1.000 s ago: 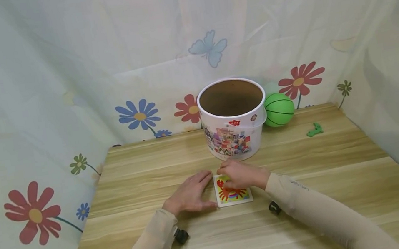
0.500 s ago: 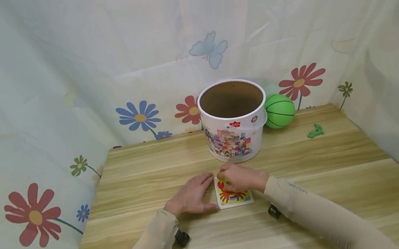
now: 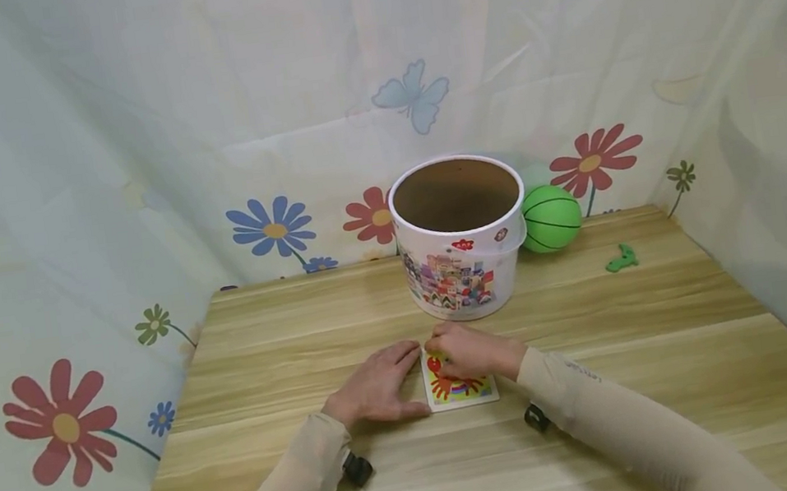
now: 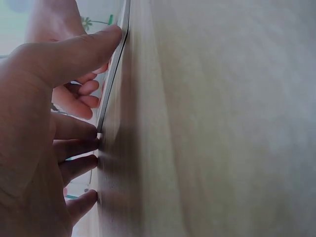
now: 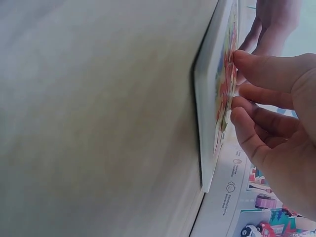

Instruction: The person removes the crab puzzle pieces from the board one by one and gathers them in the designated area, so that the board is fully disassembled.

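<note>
A square crab puzzle [image 3: 460,394], white-edged with a red crab on yellow, lies flat on the wooden table. My left hand [image 3: 379,384] rests at its left side, thumb by the near corner and index fingertip by the far corner. In the left wrist view the thumb [image 4: 84,54] touches the board's edge. My right hand [image 3: 473,351] reaches over the puzzle from the right and covers its upper right part. The right wrist view shows my thumb [image 5: 261,71] and bent fingertips touching the picture side, spread apart, with no loose piece visible between them.
Just behind the puzzle stands a white printed bucket [image 3: 462,269] with an open top. A green ball [image 3: 551,218] sits against its right side. Further right lies a small green piece [image 3: 622,258]. Flower-printed curtains [image 3: 293,159] border the table [image 3: 284,318].
My right hand has shifted very slightly over the puzzle, toward me and to the left. The left hand and the puzzle stay in place.
</note>
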Demonstrator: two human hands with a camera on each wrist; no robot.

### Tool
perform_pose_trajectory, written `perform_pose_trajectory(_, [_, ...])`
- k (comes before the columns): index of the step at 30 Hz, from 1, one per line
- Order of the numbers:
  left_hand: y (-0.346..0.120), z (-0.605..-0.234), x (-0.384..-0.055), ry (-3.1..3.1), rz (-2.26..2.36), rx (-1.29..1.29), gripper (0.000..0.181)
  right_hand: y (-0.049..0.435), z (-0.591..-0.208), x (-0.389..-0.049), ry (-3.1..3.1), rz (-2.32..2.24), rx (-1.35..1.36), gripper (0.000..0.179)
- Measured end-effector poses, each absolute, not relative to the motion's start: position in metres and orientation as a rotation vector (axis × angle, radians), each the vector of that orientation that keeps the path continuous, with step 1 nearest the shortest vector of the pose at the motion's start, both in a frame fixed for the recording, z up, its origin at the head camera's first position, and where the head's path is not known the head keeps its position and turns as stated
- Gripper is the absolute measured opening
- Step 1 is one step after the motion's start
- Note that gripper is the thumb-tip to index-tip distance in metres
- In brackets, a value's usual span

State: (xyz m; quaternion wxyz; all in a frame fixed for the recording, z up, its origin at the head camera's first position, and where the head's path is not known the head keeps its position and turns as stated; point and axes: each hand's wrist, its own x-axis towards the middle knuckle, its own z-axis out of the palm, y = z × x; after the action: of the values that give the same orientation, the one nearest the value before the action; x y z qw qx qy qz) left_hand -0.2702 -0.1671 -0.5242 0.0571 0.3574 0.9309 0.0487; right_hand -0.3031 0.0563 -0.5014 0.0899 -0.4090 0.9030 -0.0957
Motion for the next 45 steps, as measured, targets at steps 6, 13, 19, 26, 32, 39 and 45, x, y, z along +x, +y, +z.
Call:
perform_pose_trajectory(6, [-0.1655, -0.524, -0.2713, 2.825, 0.139, 1.091, 0.101, 0.0546, -0.4983, -0.301, 2.673, -0.312, -1.147, 0.042])
perform_pose_trajectory(13, [-0.1655, -0.5226, -0.2704, 2.823, 0.131, 1.086, 0.101, 0.0524, -0.4978, -0.3005, 2.666, -0.33, -1.147, 0.042])
perform_pose_trajectory(19, [-0.1658, -0.5234, -0.2701, 2.812, 0.141, 1.064, 0.101, 0.052, -0.4974, -0.3007, 2.67, -0.338, -1.139, 0.04])
perform_pose_trajectory(26, [-0.1652, -0.5241, -0.2703, 2.801, 0.135, 1.046, 0.101, 0.0514, -0.496, -0.2993, 2.665, -0.344, -1.094, 0.04])
perform_pose_trajectory(32, [-0.1655, -0.5246, -0.2707, 2.802, 0.133, 1.041, 0.101, 0.0515, -0.4959, -0.2999, 2.688, -0.336, -1.089, 0.041])
perform_pose_trajectory(39, [-0.1662, -0.5257, -0.2711, 2.799, 0.132, 1.038, 0.101, 0.051, -0.4974, -0.3018, 2.692, -0.322, -1.078, 0.042])
perform_pose_trajectory(45, [-0.1654, -0.5266, -0.2713, 2.797, 0.134, 1.031, 0.101, 0.0514, -0.4987, -0.3036, 2.694, -0.354, -1.1, 0.038])
